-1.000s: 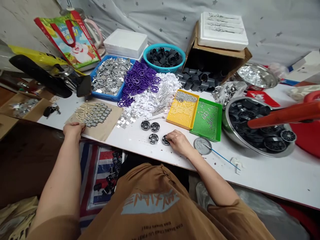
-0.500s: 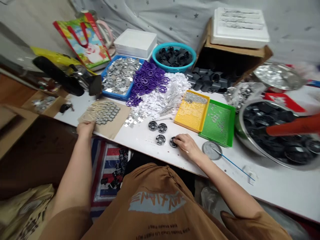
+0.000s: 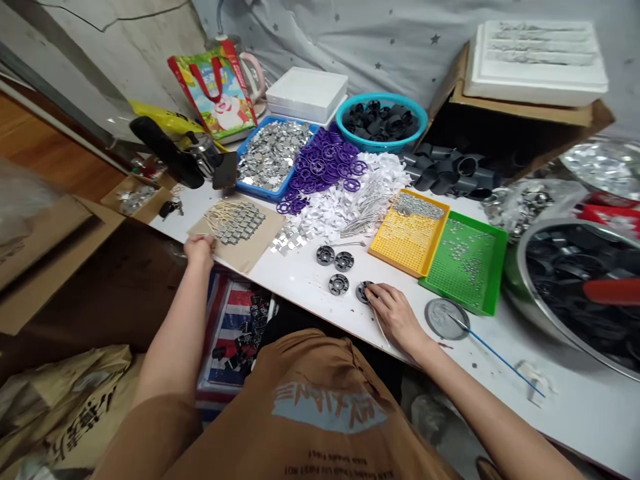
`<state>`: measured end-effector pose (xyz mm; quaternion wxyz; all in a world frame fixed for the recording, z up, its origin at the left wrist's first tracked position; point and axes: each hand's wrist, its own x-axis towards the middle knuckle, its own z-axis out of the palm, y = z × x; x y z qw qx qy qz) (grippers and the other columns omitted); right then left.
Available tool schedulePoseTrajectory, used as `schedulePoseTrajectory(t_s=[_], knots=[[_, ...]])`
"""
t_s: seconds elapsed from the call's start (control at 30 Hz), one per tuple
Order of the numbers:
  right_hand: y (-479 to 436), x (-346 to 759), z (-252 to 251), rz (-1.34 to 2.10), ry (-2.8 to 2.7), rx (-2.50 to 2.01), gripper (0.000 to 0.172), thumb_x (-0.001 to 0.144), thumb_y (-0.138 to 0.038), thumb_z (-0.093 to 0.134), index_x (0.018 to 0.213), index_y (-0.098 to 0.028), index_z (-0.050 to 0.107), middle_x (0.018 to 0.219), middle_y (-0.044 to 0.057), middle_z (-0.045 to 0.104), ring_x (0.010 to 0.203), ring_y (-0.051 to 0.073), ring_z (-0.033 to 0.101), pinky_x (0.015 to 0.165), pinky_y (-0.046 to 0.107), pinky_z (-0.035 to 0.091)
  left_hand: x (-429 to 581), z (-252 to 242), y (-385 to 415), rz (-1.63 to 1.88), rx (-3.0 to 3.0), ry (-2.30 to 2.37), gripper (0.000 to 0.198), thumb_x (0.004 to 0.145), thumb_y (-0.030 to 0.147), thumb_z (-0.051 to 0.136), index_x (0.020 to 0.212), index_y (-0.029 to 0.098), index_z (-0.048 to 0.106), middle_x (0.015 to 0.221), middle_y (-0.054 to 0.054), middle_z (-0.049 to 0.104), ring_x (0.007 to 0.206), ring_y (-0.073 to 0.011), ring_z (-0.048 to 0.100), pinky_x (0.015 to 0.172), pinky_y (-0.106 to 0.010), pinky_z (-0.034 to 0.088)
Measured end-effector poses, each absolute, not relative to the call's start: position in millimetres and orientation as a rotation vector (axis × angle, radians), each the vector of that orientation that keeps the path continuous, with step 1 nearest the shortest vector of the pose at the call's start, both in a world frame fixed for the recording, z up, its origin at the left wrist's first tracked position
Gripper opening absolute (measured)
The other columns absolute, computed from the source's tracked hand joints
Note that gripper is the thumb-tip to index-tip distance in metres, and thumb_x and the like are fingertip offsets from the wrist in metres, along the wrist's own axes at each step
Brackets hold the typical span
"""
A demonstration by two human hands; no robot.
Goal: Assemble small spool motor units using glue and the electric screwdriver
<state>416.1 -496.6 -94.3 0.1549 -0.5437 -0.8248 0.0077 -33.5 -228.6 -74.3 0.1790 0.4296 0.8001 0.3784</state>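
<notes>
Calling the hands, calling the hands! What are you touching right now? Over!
Right hand on dark slotted disc. Three matching discs beside it. Left hand at brown paper sheet. Over.

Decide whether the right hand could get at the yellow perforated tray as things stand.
Probably yes: the right hand sits just below the yellow perforated tray, with only white tabletop between them, so nothing seems to stand in the way.
</notes>
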Motion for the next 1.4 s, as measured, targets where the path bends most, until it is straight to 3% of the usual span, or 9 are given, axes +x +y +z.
schedulePoseTrajectory(t_s=[0.17,0.23,0.3,0.5,0.93,1.07,1.13,1.27,1.4], knots=[[-492.1,414.7,-96.1,0.13,-2.194,-1.568,0.04,0.093,-0.015,0.045,0.131,-0.021,0.055,0.123,0.014,0.062,0.114,0.028,0.05,0.089,0.046,0.052,-3.8,-46.9,-246.9,1.201,1.126,2.007,0.025,0.09,0.008,0.048,0.114,0.011,0.054,0.082,-0.001,0.06,0.066,-0.0093,0.056,0.065,-0.026,0.052],[-490.5,415.4,-92.8,0.192,-2.152,-1.551,0.042,0.092,-0.014,0.045,0.132,-0.022,0.053,0.124,0.014,0.061,0.114,0.028,0.05,0.09,0.048,0.052,33.5,-41.0,-279.6,1.229,1.241,1.843,0.026,0.084,0.011,0.057,0.11,0.016,0.058,0.081,0.002,0.06,0.069,-0.0092,0.058,0.069,-0.024,0.052],[-490.1,417.1,-88.1,0.259,-2.137,-1.516,0.048,0.089,-0.009,0.045,0.134,-0.023,0.05,0.126,0.013,0.059,0.114,0.028,0.05,0.092,0.05,0.051,82.2,-39.8,-321.2,1.119,1.58,1.409,0.027,0.08,0.017,0.063,0.107,0.019,0.061,0.094,-0.001,0.065,0.082,-0.0141,0.063,0.078,-0.029,0.054],[-500.6,426.9,-70.0,0.264,-2.074,-1.503,0.067,0.077,0.003,0.039,0.139,-0.024,0.044,0.131,0.012,0.054,0.12,0.027,0.048,0.098,0.052,0.047,186.9,-60.7,-399.1,0.76,2.17,0.952,0.02,0.085,0.015,0.055,0.099,0.023,0.066,0.097,-0.007,0.068,0.095,-0.0225,0.061,0.086,-0.038,0.052],[-465.7,384.1,-49.5,0.413,-1.995,-1.404,0.033,0.092,-0.016,0.047,0.123,-0.021,0.059,0.113,0.012,0.062,0.105,0.024,0.056,0.09,0.044,0.05,199.4,-72.3,-389.8,0.549,2.277,1.009,0.024,0.078,0.011,0.066,0.1,0.021,0.063,0.09,-0.006,0.063,0.092,-0.0238,0.059,0.082,-0.037,0.05],[-445.4,372.1,-57.8,0.488,-2.082,-1.447,0.027,0.09,-0.02,0.055,0.117,-0.02,0.062,0.108,0.011,0.065,0.099,0.025,0.057,0.085,0.042,0.049,194.9,-68.2,-387.3,0.513,2.175,0.966,0.034,0.077,0.01,0.066,0.107,0.021,0.056,0.087,-0.001,0.062,0.08,-0.0181,0.06,0.077,-0.032,0.051],[-440.4,369.3,-59.1,0.479,-2.137,-1.49,0.021,0.089,-0.019,0.057,0.109,-0.018,0.064,0.105,0.011,0.066,0.096,0.024,0.057,0.084,0.039,0.047,188.9,-70.3,-388.2,0.558,2.118,0.93,0.042,0.075,0.01,0.068,0.113,0.02,0.053,0.099,-0.003,0.061,0.077,-0.0158,0.059,0.075,-0.031,0.052],[-437.0,362.4,-54.3,0.313,-2.358,-1.601,0.015,0.092,-0.018,0.052,0.099,-0.014,0.066,0.095,0.012,0.066,0.089,0.024,0.055,0.078,0.037,0.042,181.6,-84.2,-394.1,0.675,2.169,0.841,0.057,0.073,0.013,0.073,0.123,0.021,0.048,0.123,-0.01,0.055,0.101,-0.0226,0.058,0.089,-0.039,0.051],[-439.0,356.2,-46.5,0.242,-2.552,-1.597,0.017,0.094,-0.016,0.049,0.096,-0.013,0.065,0.096,0.012,0.065,0.087,0.023,0.054,0.078,0.036,0.04,187.0,-101.3,-402.0,0.772,2.184,0.879,0.05,0.076,0.016,0.072,0.121,0.019,0.05,0.117,-0.01,0.06,0.108,-0.0249,0.056,0.095,-0.043,0.049]])
